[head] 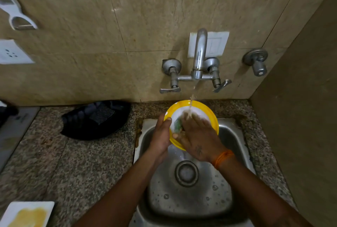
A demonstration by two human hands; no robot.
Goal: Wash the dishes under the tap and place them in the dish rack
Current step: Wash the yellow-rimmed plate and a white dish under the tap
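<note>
A person stands at a steel sink [235, 139] set in a speckled granite counter [87, 163], holding a yellow-rimmed plate [209, 115] tilted under running water from the wall tap [199, 53]. The left hand [161, 135] grips the plate's left edge, thumb curled over the rim. The right hand [198, 135] presses a green scrubber [177, 124] against the plate's white centre, fingers mostly straight. A black cloth [96, 119] lies left of the sink, and a white square dish [27, 214] sits near the counter's front corner
</note>
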